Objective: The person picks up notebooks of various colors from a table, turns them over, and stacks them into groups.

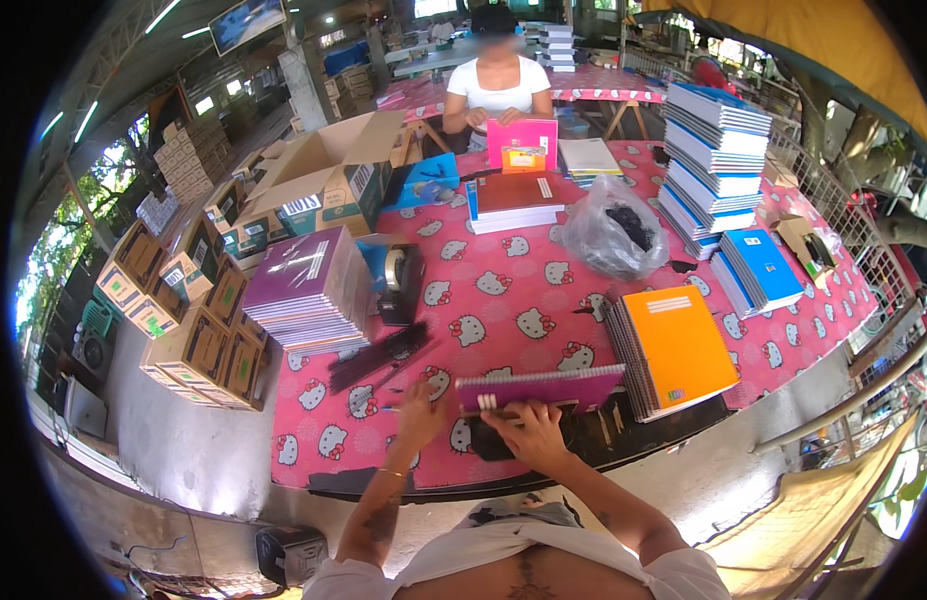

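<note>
My right hand [530, 430] grips a purple spiral notebook [583, 386] near the front edge of the table. The notebook stands on edge, its coil along the top. Beneath that hand lies a dark object [493, 442], mostly covered. Left of the notebook, my left hand [420, 415] hovers over the tablecloth; its fingers are blurred, and I cannot tell whether they hold anything. Beyond it lies a bundle of thin black strips [378, 360], possibly binding coils. A stack of purple notebooks [308, 285] and a tape dispenser [398, 285] stand farther left. Orange notebooks [678, 345] lie on my right.
Across the pink patterned table [493, 315], a person [498, 90] handles a pink notebook [523, 140]. A plastic bag [613, 235], red-brown notebooks [513, 192] and tall blue notebook stacks [713, 160] occupy the far side. Cardboard boxes [208, 345] stand at the left.
</note>
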A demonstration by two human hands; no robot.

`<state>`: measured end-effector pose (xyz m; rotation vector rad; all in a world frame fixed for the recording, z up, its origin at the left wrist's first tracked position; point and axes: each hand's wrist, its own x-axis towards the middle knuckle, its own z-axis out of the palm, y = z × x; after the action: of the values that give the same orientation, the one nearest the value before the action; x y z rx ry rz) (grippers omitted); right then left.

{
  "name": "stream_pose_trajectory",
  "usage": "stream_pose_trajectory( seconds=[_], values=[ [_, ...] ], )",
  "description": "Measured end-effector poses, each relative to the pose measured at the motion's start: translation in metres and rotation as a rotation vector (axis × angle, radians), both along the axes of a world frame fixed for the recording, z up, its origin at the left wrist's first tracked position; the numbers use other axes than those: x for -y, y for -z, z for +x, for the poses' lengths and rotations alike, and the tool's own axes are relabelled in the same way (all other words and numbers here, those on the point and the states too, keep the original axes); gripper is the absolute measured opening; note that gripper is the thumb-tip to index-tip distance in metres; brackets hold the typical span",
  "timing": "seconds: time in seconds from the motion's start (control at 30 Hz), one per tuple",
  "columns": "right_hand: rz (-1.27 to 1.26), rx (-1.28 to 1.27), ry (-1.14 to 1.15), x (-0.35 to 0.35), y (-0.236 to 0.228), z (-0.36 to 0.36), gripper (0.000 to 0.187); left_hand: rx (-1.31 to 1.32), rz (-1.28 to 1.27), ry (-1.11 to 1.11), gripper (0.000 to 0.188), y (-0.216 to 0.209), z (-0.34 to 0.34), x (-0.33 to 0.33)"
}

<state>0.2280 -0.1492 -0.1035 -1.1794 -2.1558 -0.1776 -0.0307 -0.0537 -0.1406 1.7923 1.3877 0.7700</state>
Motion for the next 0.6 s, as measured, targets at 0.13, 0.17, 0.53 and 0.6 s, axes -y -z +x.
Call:
stream_pose_trajectory(
  seconds=[0.13,0.17,0.53,0.6],
  values=[
    [-0.036,-0.137,0.150,-0.014,-0.039,-0.035,0.044,-0.709,0.413,-0.026,0.049,0.011,-0.069,0.026],
    [0.071,-0.161,0.176,-0.017,-0.068,-0.040,0.037,-0.709,0.395,-0.026,0.047,0.011,-0.074,0.031],
    [-0.096,-0.132,0.099,-0.064,-0.101,-0.025,0.011,0.961,-0.609,0.027,0.042,-0.100,0.010,0.082],
    [-0.110,-0.147,0.105,-0.059,-0.105,-0.029,0.011,1.102,-0.649,0.081,0.042,-0.107,0.019,0.078]
  ],
)
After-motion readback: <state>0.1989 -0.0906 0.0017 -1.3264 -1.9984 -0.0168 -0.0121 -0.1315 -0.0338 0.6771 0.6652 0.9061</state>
